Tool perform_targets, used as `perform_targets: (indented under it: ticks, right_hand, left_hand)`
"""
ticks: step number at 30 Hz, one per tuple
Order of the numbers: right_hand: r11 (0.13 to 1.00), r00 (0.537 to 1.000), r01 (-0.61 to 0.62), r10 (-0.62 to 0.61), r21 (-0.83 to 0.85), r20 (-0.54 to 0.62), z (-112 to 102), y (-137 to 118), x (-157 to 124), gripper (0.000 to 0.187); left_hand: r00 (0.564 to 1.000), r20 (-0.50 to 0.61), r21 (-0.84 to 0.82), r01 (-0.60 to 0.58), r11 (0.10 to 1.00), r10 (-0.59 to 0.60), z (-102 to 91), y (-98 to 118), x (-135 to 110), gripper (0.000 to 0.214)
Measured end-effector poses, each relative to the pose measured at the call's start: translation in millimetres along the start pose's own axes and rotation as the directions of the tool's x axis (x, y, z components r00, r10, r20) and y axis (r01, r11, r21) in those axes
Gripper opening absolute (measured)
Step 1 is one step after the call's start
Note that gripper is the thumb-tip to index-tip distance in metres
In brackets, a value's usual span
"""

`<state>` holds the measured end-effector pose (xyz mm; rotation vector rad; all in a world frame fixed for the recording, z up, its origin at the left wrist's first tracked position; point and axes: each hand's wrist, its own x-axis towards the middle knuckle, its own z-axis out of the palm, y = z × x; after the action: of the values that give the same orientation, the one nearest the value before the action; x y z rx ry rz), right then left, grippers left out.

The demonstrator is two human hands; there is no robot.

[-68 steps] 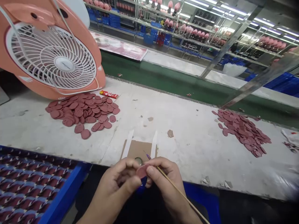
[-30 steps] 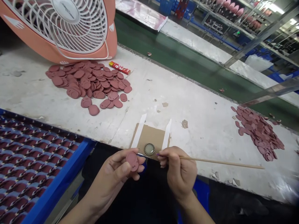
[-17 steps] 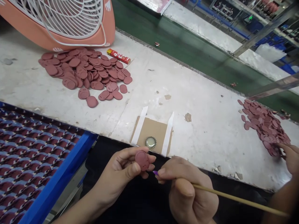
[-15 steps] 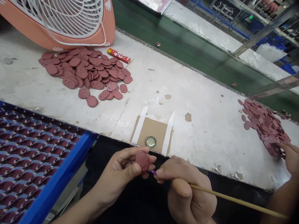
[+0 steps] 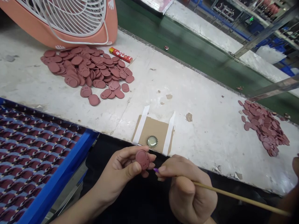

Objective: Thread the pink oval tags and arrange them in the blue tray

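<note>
Between the thumb and fingers of my left hand (image 5: 119,174) is a small maroon oval piece (image 5: 142,159) with tiny holes or dots near its lower edge. My right hand (image 5: 191,183) is closed around a thin wooden stick (image 5: 240,198). A purple tip (image 5: 156,170) pokes out past my right fingertips, just right of the piece and apart from it. Beyond my hands, a bottle cap (image 5: 152,141) lies hollow side up on a cardboard sheet (image 5: 155,129), which white tape strips (image 5: 168,133) hold to the table edge.
A heap of maroon pieces (image 5: 93,70) lies at the left by an orange fan (image 5: 70,37) and a red-yellow box (image 5: 121,55). Another heap (image 5: 263,124) is at the right, near a co-worker's hand (image 5: 296,165). A blue-framed rack (image 5: 60,177) holds rows of maroon pieces.
The purple tip has drawn slightly to the right, away from the oval piece. At the far right, the co-worker's hand has pulled back from the heap. The view has shifted a little.
</note>
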<state>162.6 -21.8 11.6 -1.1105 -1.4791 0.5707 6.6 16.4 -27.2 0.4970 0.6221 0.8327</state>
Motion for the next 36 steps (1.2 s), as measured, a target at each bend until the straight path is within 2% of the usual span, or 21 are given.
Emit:
perform_targets:
  ticks: [2, 4, 6, 9, 13, 18, 23, 29, 36]
  right_hand:
    - [0.999, 0.994, -0.025, 0.021, -0.035, -0.104, -1, 8, -2, 0.031]
    - [0.991, 0.987, -0.076, 0.059, -0.11, -0.148, -3, 20, -3, 0.03]
    - [0.977, 0.989, -0.111, 0.091, -0.18, -0.115, -6, 33, -3, 0.027]
    - [0.965, 0.995, -0.095, 0.085, -0.245, -0.054, -7, 48, -1, 0.024]
    - [0.954, 0.997, -0.071, 0.065, -0.29, -0.028, -6, 54, 1, 0.024]
    - [0.962, 0.995, -0.097, 0.084, -0.256, -0.062, -6, 48, 1, 0.024]
    - [0.984, 0.983, -0.115, 0.093, -0.135, -0.158, -6, 26, 0, 0.032]
    - [0.997, 0.997, -0.076, 0.076, 0.016, -0.014, -3, 5, 0, 0.029]
    - [0.997, 0.997, -0.057, 0.06, -0.047, 0.058, -1, 4, 3, 0.031]
  left_hand:
    - [1.0, -0.025, 0.001, 0.003, 1.0, -0.003, -1.5, 0, 0, 0.022]
    - [0.998, -0.062, 0.007, 0.003, 1.0, -0.003, -3.2, 0, -1, 0.021]
    - [0.996, -0.092, 0.012, -0.001, 1.0, 0.002, -5.1, 1, -1, 0.02]
    - [0.995, -0.101, 0.018, -0.01, 1.0, 0.011, -7.5, 1, -1, 0.021]
    - [0.996, -0.089, 0.012, -0.006, 1.0, 0.007, -8.6, 1, 0, 0.02]
    - [0.995, -0.096, 0.014, 0.001, 1.0, 0.0, -7.7, 1, 0, 0.019]
    - [0.996, -0.092, 0.013, 0.014, 1.0, -0.012, -5.5, 0, -1, 0.02]
    - [0.999, -0.046, 0.023, 0.017, 1.0, -0.016, -2.6, -3, 0, 0.022]
    - [0.998, -0.054, 0.024, 0.021, 0.999, -0.019, -1.1, -4, -1, 0.022]
